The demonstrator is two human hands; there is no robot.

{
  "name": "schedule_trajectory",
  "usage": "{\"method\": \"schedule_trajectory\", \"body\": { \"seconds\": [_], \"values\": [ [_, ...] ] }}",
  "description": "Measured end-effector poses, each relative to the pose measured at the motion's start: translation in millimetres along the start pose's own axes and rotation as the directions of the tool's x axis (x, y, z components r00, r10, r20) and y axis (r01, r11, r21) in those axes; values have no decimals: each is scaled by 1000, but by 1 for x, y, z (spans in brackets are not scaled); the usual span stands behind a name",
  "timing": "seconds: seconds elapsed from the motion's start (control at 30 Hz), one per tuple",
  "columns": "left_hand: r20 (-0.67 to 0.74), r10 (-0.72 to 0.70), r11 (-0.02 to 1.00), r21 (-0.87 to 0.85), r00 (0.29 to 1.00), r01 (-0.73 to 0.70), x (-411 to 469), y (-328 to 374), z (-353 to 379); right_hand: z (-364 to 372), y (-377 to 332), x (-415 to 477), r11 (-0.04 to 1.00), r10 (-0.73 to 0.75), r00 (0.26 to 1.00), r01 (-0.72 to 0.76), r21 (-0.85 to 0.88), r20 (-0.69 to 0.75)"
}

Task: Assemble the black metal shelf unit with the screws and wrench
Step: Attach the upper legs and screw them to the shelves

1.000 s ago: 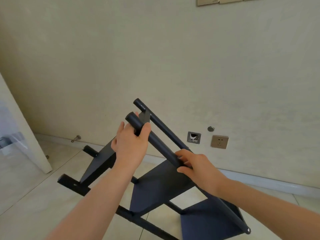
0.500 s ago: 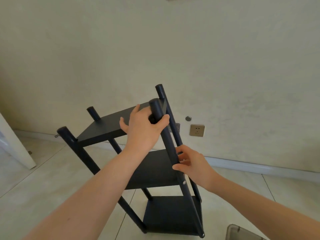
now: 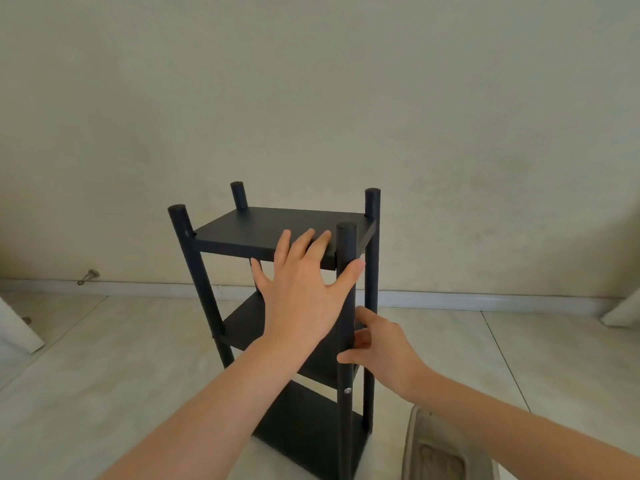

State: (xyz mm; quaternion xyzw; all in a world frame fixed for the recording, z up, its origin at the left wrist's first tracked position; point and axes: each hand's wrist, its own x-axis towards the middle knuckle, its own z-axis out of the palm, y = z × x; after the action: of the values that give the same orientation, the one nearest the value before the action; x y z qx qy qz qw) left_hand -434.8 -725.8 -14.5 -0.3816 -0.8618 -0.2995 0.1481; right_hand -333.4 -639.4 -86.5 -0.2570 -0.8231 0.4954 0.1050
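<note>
A beige tray [image 3: 446,452] lay on the tiled floor [image 3: 104,375] nearest the camera, just right of the shelf unit [image 3: 277,223]. The black shelf unit stood upright on the floor, all four posts vertical and three shelves in place. A silver screw [image 3: 347,390] showed in the front right post [image 3: 346,244] at the level of the middle shelf. Right hand [image 3: 384,344] held that post just above the screw, thumb in front and fingers curled round its right side. Left hand [image 3: 301,289] was higher up, fingers straight and spread, tips resting on the front edge of the top shelf, thumb against the same post. Behind the unit ran a pale baseboard [image 3: 485,301] and plain wall [image 3: 311,98]. A small metal fitting [image 3: 88,276] sat at the baseboard, far left.
</note>
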Motion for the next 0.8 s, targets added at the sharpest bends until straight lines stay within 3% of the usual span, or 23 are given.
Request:
{"method": "schedule_trajectory", "body": {
  "seconds": [0.27, 0.37, 0.47, 0.6, 0.67, 0.73, 0.8],
  "values": [
    [-105, 40, 973, -221, 994, -63, -25, -2, 2, 5, 5, -12, 1000, 21, 999, -20, -20, 24],
    [-125, 47, 964, -254, 991, -78, -34, -8, -4, 2, 2, -14, 998, -22, 992, 28, -48, 125],
    [-102, 59, 956, -281, 993, -86, -40, -18, -13, -8, -3, -11, 976, -28, 956, 89, -197, 293],
    [-68, 58, 941, -328, 996, -77, -46, -32, -23, -32, -5, 0, 968, 33, 944, 52, -247, 328],
    [-60, 51, 943, -324, 997, -68, -48, -39, -26, -39, 0, 7, 936, 71, 961, 28, -350, 266],
    [-61, 55, 945, -318, 997, -72, -49, -45, -29, -40, 6, 15, 904, 74, 994, -35, -425, 75],
    [-58, 67, 937, -340, 996, -83, -49, -48, -32, -35, 7, 22, 916, 48, 997, -68, -395, -61]
  ]
}}
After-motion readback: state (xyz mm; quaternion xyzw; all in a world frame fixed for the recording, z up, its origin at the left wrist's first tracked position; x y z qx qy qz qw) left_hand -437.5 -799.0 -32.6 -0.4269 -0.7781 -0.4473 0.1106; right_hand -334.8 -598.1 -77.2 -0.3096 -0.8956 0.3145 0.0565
